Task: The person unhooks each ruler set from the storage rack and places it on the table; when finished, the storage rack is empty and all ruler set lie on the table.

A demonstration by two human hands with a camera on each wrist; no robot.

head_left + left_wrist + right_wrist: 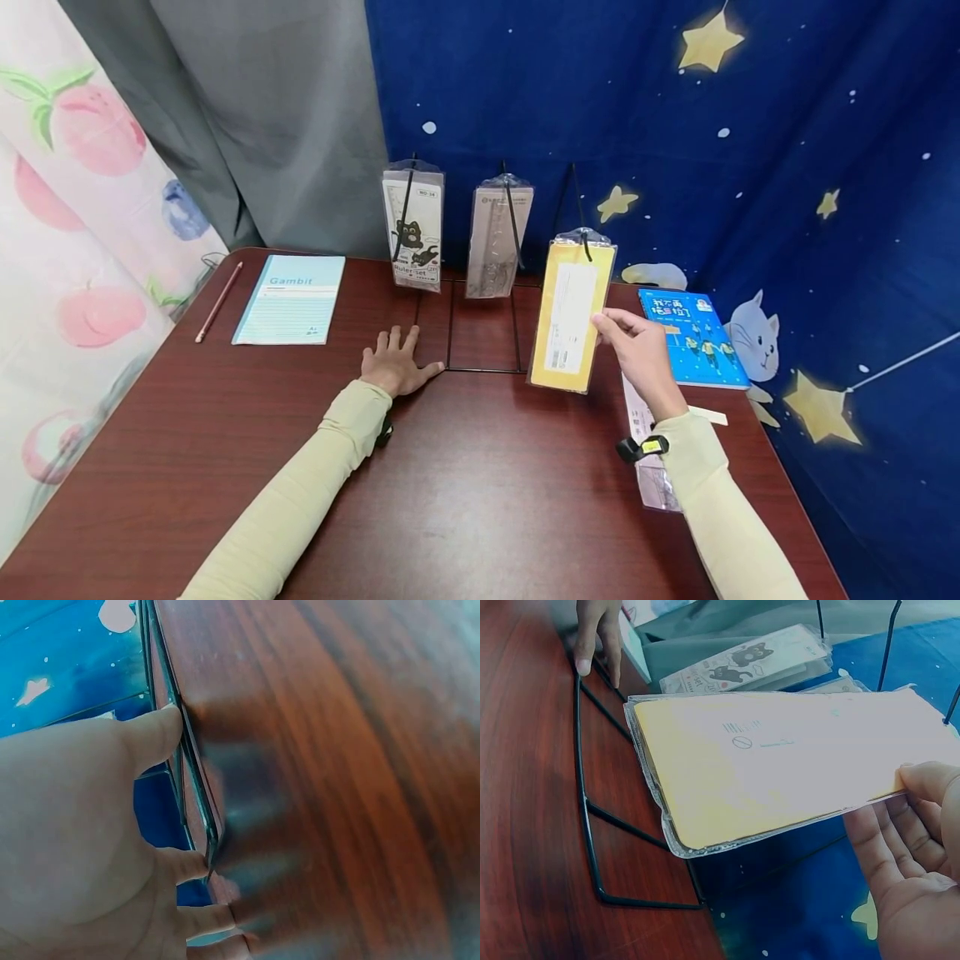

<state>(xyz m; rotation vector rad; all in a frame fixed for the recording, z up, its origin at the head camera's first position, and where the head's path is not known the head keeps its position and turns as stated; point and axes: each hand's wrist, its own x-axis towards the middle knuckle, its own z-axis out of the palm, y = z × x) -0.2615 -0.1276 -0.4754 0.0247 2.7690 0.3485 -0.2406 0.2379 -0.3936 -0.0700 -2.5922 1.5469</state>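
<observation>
My right hand pinches the right edge of a yellow packet in a clear sleeve, thumb on its printed face. The packet's top is at the right hook of a black wire rack. My left hand rests on the table, fingers spread, its thumb touching the rack's base. In the left wrist view, the thumb lies against the black wire. A ruler set with black cats hangs on the left hook. A greyish clear-sleeved packet hangs on the middle one.
A pale blue notebook and a pencil lie at the table's left. At right lie a blue book, a pinkish packet partly under the right arm, and a white strip. Curtains stand behind.
</observation>
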